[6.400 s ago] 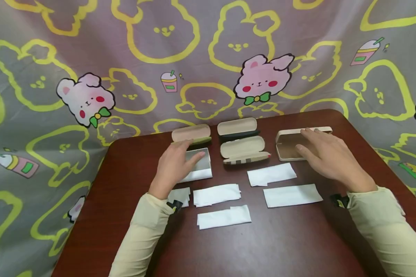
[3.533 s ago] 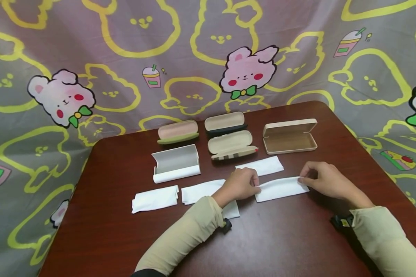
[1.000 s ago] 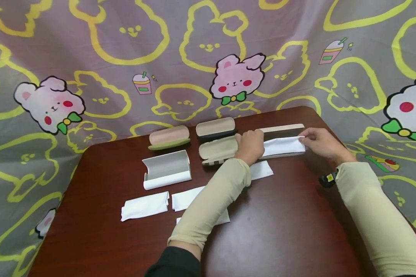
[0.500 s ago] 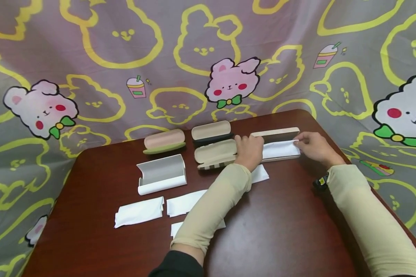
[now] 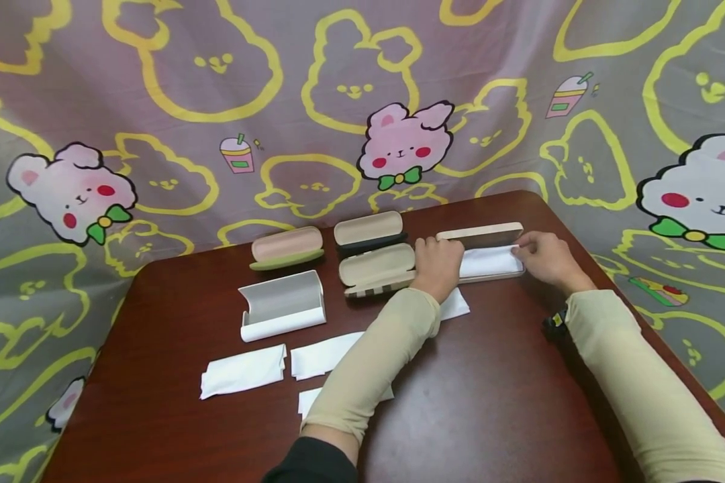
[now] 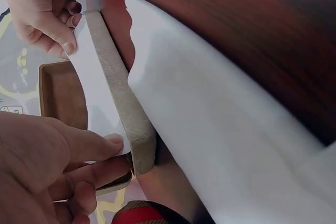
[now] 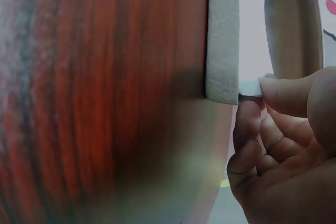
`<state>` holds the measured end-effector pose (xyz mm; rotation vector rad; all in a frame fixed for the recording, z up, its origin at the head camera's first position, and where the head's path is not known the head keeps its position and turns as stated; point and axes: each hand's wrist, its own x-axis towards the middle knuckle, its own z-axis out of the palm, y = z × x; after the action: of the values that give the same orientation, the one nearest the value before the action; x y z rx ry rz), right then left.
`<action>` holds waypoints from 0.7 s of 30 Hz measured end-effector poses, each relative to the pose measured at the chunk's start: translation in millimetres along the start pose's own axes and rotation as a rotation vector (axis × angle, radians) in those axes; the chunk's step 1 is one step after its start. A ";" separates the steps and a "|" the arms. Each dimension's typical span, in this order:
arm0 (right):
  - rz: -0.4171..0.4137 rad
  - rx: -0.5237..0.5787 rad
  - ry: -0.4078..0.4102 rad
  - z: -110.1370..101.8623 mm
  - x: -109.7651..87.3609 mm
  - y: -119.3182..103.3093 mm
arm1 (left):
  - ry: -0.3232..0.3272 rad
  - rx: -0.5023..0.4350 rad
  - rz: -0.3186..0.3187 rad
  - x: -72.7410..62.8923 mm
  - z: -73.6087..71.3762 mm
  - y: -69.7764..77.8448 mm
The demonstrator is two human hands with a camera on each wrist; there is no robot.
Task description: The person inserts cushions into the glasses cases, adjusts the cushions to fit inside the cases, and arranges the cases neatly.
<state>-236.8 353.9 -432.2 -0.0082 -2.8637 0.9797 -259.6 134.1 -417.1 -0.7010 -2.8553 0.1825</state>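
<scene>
A folded white cloth [image 5: 489,260] lies along the opening of a beige glasses case [image 5: 482,231], whose lid stands open behind it. My left hand [image 5: 438,265] pinches the cloth's left end; the left wrist view shows its thumb [image 6: 107,142] flat on the cloth at the case's end wall. At the opposite end my right hand [image 5: 546,258] pinches the other corner, thumb on top, right at the rim in the right wrist view. Another folded white cloth [image 5: 456,305] lies in front of the case, partly behind my left forearm.
Left of the beige case stand open glasses cases: a checked one [image 5: 377,265], a dark one [image 5: 368,228], a yellow-green one [image 5: 286,246] and a white one [image 5: 284,305]. Several folded white cloths [image 5: 244,371] lie nearer on the brown table [image 5: 459,402]. A patterned curtain [image 5: 314,80] hangs behind.
Earlier my hands were at the white and beige cases, then took a folded cloth by both ends from the table. They have carried it back and right into the beige case, settling slightly lower since.
</scene>
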 end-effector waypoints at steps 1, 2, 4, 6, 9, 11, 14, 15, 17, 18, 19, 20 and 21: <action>0.003 -0.001 0.008 0.5 -0.2 -0.1 | 0.007 0.003 0.001 -0.3 0.1 -0.2; 0.005 0.001 0.014 0.9 -0.4 -0.3 | 0.013 0.007 0.001 -0.5 0.4 -0.4; 0.012 0.007 0.022 1.6 -1.1 -0.4 | 0.027 0.017 0.000 -1.2 0.6 -0.9; 0.022 0.014 0.030 2.0 -2.6 -0.1 | 0.042 0.028 -0.001 -2.2 1.0 -1.2; 0.042 0.020 0.033 1.4 -6.4 1.7 | 0.053 0.030 0.011 -5.5 -0.4 -2.6; 0.051 0.024 0.036 0.1 -9.3 3.6 | 0.052 0.015 0.018 -8.2 -2.4 -5.4; 0.052 0.045 0.040 -2.1 -12.9 6.2 | 0.051 -0.043 0.005 -12.2 -8.3 -14.0; 0.049 0.057 0.042 -2.7 -13.8 7.0 | 0.053 -0.074 -0.009 -13.2 -10.7 -18.1; 0.045 0.093 0.039 -3.9 -15.5 8.4 | 0.045 -0.158 -0.051 -15.1 -16.1 -26.7; 0.046 0.119 0.033 -4.5 -16.3 8.8 | 0.044 -0.200 -0.074 -15.5 -18.6 -30.9; 0.048 0.143 0.025 -5.2 -17.1 9.3 | 0.040 -0.242 -0.098 -15.6 -20.6 -34.7; 0.050 0.166 0.015 -6.0 -17.9 9.3 | 0.031 -0.284 -0.120 -15.7 -22.5 -38.2; 0.050 0.186 0.005 -6.8 -18.4 9.3 | 0.020 -0.318 -0.140 -15.5 -24.1 -41.2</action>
<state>-218.2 364.6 -434.6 -0.0671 -2.7684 1.2491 -259.3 92.3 -389.3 -0.5477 -2.9296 -0.3029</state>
